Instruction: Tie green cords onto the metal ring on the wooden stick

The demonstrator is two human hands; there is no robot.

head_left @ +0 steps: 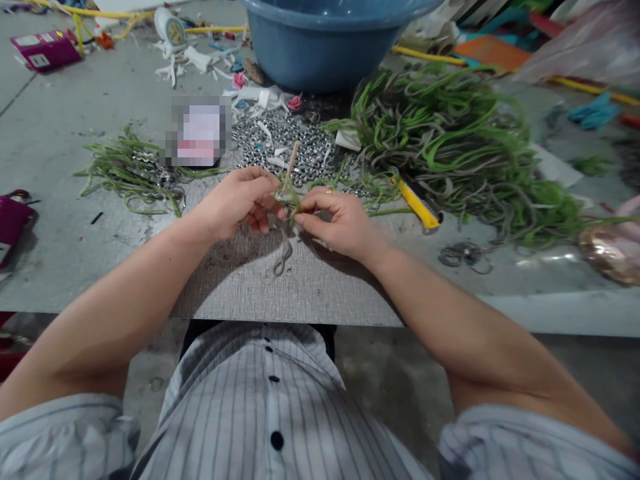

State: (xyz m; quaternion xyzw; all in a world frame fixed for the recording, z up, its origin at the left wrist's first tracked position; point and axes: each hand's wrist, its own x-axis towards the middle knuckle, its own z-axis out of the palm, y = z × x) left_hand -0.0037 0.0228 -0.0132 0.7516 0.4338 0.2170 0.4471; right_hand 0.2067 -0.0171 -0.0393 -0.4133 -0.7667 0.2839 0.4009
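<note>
Over the grey mat (235, 287), my left hand (246, 200) and my right hand (336, 217) meet at a short green and grey cord (283, 257). Its grey loop hangs down below my fingers. My right thumb and forefinger pinch the cord. The fingers of my left hand are bent round its upper part, where a thin wooden stick (293, 160) points up. Just beyond my hands lies a spread of small silvery metal rings (295, 137). Where the cord runs between my fingertips is partly hidden.
A large pile of green and grey cords (440, 127) lies right, a smaller bundle (135, 170) left. A blue basin (320, 47) stands at the back. A yellow cutter (419, 205) rests beside my right hand. Purple boxes (47, 50) sit left. Another person's hand (631, 220) shows far right.
</note>
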